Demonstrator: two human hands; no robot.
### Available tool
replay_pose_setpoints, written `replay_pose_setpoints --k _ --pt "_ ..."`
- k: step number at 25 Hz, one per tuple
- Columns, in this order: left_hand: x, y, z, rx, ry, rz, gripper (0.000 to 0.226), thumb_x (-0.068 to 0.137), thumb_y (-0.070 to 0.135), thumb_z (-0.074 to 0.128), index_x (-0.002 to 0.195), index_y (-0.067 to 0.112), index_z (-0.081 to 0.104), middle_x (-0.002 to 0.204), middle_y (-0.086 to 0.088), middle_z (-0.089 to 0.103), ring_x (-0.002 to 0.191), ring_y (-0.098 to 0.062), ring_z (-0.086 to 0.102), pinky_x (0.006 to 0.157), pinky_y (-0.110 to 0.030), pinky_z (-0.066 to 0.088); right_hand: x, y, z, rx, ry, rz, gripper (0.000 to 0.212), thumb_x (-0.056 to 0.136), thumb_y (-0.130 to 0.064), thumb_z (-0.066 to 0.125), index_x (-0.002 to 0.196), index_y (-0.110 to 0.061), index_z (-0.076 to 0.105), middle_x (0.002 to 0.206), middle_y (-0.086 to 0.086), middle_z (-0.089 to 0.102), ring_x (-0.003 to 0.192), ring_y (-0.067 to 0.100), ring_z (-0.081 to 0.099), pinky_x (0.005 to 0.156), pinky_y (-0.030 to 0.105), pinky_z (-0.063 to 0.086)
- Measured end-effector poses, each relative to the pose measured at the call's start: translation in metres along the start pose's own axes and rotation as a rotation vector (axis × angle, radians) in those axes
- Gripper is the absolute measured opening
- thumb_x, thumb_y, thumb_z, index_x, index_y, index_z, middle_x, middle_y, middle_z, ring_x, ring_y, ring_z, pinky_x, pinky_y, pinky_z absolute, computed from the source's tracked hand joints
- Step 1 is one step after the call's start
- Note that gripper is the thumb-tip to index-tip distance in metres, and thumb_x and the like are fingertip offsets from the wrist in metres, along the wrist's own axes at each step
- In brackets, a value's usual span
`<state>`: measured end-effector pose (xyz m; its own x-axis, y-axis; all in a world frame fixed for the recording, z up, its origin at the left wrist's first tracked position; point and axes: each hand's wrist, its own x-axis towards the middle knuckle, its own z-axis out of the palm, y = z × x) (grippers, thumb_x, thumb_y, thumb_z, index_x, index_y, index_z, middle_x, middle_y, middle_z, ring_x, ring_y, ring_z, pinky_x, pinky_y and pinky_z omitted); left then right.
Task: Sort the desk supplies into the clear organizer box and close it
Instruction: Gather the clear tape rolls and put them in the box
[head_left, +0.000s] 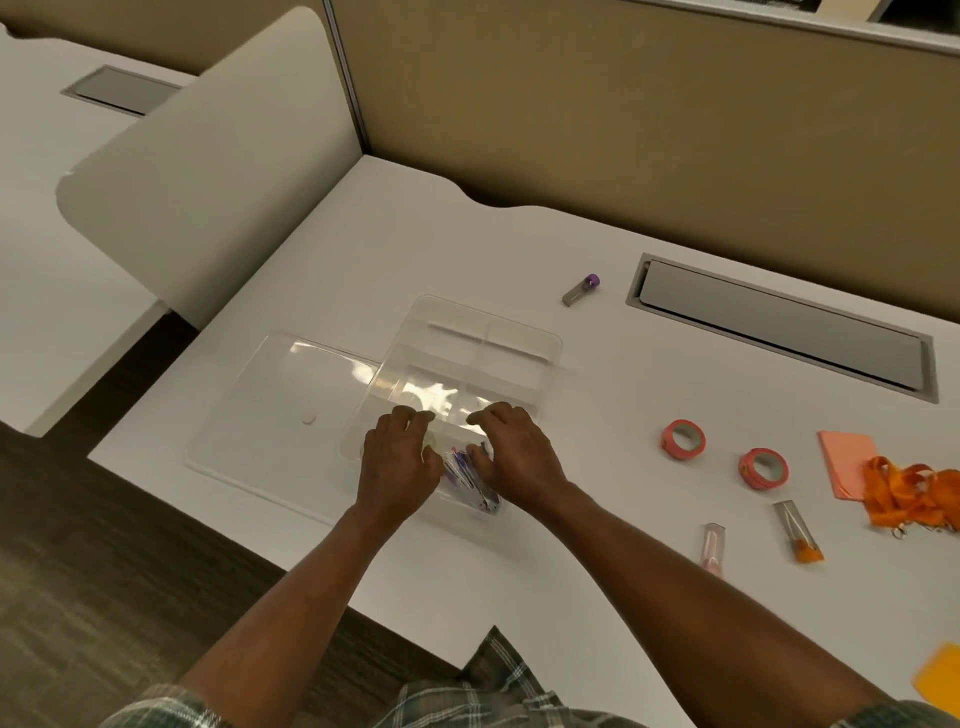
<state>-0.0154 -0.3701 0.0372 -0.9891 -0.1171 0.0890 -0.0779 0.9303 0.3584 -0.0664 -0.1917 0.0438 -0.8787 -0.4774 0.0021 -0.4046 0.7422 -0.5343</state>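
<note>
Near the desk's front edge: box, open, lid at its left. Over its near compartment, left hand and right hand, fingers loosely curled (grip unclear), flanking clips.

On the white desk sit one clear organizer box and one clear lid. There are two pink tape rolls, three small tubes, one pink notepad, one orange lanyard and one yellow pad. The clips in the box are too bunched to count.
</note>
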Motion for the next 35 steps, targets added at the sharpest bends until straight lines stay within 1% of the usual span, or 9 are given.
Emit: replay_pose_setpoints --k 3,6,9,13,20,24,29,32,35 --pt "0.002 0.037 0.005 -0.046 0.009 0.069 0.043 0.077 0.016 0.071 0.118 0.011 0.063 0.114 -0.011 0.064 0.1 -0.028 0.06 0.08 -0.04 0.052 -0.021 0.022 -0.017 -0.007 0.052 0.031 0.037 0.09 -0.031 0.063 0.125 -0.019 0.061 0.126 0.0 0.06 0.113 0.021 0.055 0.086 0.036 0.052" --pt "0.003 0.079 0.015 -0.063 -0.01 0.179 0.041 0.078 0.018 0.067 0.117 0.012 0.063 0.111 -0.008 0.062 0.096 -0.026 0.059 0.076 -0.038 0.05 -0.044 0.046 -0.032 -0.016 0.085 0.08 0.038 0.09 -0.032 0.064 0.125 -0.019 0.06 0.124 -0.001 0.06 0.111 0.02 0.056 0.084 0.033 0.05" --pt "-0.001 0.121 0.03 -0.09 -0.05 0.247 0.041 0.079 0.019 0.066 0.119 0.013 0.063 0.111 -0.006 0.061 0.099 -0.025 0.059 0.081 -0.038 0.049 -0.07 0.072 -0.049 -0.016 0.115 0.14 0.039 0.09 -0.032 0.064 0.126 -0.02 0.06 0.124 -0.001 0.059 0.112 0.02 0.055 0.084 0.033 0.05" --pt "-0.007 0.173 0.055 -0.108 -0.115 0.332 0.04 0.079 0.021 0.067 0.118 0.013 0.064 0.113 -0.006 0.063 0.1 -0.023 0.06 0.084 -0.032 0.047 -0.108 0.111 -0.068 -0.009 0.159 0.221 0.039 0.089 -0.032 0.063 0.125 -0.018 0.061 0.123 0.0 0.06 0.112 0.022 0.056 0.083 0.037 0.052" --pt "-0.022 0.251 0.097 -0.088 -0.244 0.471 0.04 0.08 0.025 0.064 0.119 0.015 0.063 0.111 -0.004 0.062 0.095 -0.024 0.06 0.079 -0.036 0.05 -0.175 0.177 -0.093 -0.021 0.226 0.364 0.04 0.089 -0.032 0.063 0.127 -0.019 0.061 0.123 -0.001 0.061 0.112 0.021 0.056 0.085 0.035 0.05" --pt "-0.031 0.288 0.121 -0.086 -0.311 0.521 0.041 0.078 0.025 0.065 0.118 0.015 0.064 0.112 -0.004 0.063 0.096 -0.024 0.061 0.079 -0.036 0.049 -0.211 0.212 -0.106 -0.021 0.255 0.433 0.039 0.089 -0.031 0.064 0.126 -0.019 0.062 0.125 0.001 0.063 0.118 0.021 0.056 0.092 0.036 0.052" --pt "-0.043 0.331 0.145 -0.069 -0.369 0.572 0.041 0.08 0.026 0.066 0.119 0.016 0.063 0.114 -0.005 0.062 0.097 -0.024 0.059 0.08 -0.035 0.05 -0.257 0.257 -0.121 -0.068 0.29 0.529 0.039 0.088 -0.032 0.064 0.124 -0.017 0.062 0.119 0.004 0.063 0.107 0.025 0.059 0.081 0.036 0.053" --pt "-0.051 0.353 0.156 -0.052 -0.394 0.602 0.041 0.081 0.028 0.063 0.121 0.017 0.062 0.118 -0.004 0.061 0.1 -0.023 0.058 0.083 -0.034 0.049 -0.28 0.282 -0.133 -0.116 0.318 0.62 0.039 0.088 -0.032 0.065 0.124 -0.017 0.063 0.122 0.005 0.063 0.11 0.026 0.058 0.087 0.038 0.052" --pt "-0.058 0.367 0.167 -0.04 -0.415 0.637 0.041 0.082 0.03 0.061 0.121 0.018 0.061 0.117 -0.003 0.06 0.099 -0.023 0.058 0.082 -0.036 0.05 -0.305 0.311 -0.151 -0.176 0.403 0.767 0.042 0.085 -0.03 0.068 0.125 -0.015 0.063 0.131 0.011 0.059 0.117 0.033 0.055 0.092 0.045 0.048"
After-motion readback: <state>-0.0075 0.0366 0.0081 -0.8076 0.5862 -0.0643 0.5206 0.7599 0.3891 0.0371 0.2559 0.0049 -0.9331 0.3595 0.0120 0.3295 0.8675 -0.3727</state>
